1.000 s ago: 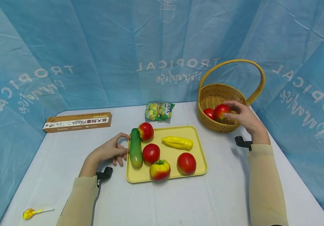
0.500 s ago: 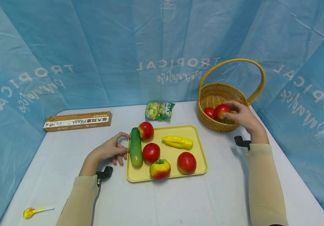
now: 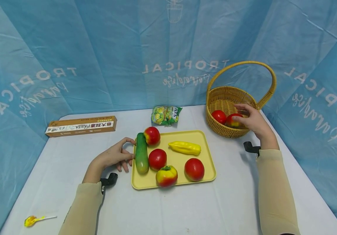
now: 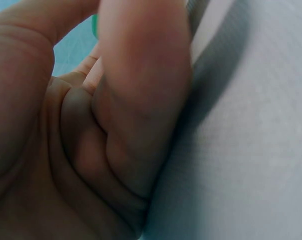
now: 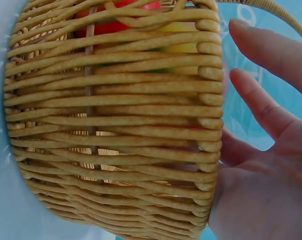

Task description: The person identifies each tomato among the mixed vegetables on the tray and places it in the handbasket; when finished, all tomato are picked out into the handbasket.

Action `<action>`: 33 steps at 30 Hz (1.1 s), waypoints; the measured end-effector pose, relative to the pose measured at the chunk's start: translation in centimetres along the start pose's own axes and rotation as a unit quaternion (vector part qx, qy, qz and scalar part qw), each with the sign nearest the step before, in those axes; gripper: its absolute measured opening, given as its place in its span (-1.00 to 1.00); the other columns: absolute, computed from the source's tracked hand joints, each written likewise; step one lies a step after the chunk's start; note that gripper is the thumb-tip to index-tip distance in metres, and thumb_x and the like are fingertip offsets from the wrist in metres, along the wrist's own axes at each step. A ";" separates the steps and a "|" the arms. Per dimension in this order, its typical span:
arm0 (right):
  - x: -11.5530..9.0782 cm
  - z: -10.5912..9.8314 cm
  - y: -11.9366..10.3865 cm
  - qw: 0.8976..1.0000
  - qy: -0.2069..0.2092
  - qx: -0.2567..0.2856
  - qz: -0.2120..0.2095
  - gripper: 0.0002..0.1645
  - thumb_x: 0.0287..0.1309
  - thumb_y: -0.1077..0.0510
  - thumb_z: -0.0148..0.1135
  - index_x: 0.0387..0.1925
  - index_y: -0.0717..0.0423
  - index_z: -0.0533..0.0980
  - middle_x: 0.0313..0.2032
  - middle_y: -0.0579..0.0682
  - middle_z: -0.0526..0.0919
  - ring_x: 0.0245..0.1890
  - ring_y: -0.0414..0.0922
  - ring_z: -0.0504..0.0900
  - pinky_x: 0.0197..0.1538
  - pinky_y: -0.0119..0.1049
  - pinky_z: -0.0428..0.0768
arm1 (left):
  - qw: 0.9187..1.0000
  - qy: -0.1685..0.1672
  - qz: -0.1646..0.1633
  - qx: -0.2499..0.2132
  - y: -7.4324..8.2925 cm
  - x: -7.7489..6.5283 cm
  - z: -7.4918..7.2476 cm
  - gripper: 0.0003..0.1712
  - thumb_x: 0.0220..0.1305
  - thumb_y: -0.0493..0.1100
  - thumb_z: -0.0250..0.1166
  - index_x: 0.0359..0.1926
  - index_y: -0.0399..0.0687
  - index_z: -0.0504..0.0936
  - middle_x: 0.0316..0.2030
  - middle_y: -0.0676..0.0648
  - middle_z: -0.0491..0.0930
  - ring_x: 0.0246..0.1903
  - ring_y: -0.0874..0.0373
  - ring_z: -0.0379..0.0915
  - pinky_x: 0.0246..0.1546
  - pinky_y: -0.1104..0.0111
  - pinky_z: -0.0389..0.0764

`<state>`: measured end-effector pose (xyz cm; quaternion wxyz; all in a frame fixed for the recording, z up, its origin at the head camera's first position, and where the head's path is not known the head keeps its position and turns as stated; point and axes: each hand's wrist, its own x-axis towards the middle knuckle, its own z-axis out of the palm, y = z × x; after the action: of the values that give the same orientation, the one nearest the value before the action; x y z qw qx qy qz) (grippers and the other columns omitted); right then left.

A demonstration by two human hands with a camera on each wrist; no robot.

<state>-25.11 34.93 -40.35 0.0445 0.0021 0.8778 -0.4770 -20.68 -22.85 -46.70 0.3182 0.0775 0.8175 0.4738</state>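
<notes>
My right hand reaches over the near right rim of the wicker basket. In the right wrist view its fingers are spread apart beside the weave. Below them, inside the basket, lies a round red-and-yellow fruit beside a red tomato; the weave partly hides both in the wrist view. My left hand rests at the left rim of the yellow tray, thumb and index finger apart, next to a green cucumber. The left wrist view shows mostly palm and fingers.
On the tray lie red fruits, a red-and-yellow pepper, a tomato and a yellow pepper. Behind it sits a green snack bag. A pasta box stands back left, a lollipop front left.
The red-and-yellow fruit has dropped lower in the basket and turned, let go by my right hand, whose fingers now stand clear of it. My left hand has stayed still.
</notes>
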 end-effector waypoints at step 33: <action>-4.8 5.8 -8.5 0.947 -0.181 0.154 -0.216 -0.21 0.39 0.37 0.30 0.56 0.06 0.29 0.51 0.07 0.42 0.47 -0.13 0.46 0.47 -0.37 0.51 | 1.000 -0.005 0.009 0.001 0.1 -0.1 -0.1 -0.31 0.49 -0.08 0.32 0.46 0.09 0.16 -0.38 -0.13 0.78 -0.58 0.04 0.74 -0.58 0.32 0.70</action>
<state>-20.24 25.62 -35.95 0.0977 -0.2675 0.7498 -0.5972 -20.67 -22.90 -46.56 0.3178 0.0877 0.8158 0.4751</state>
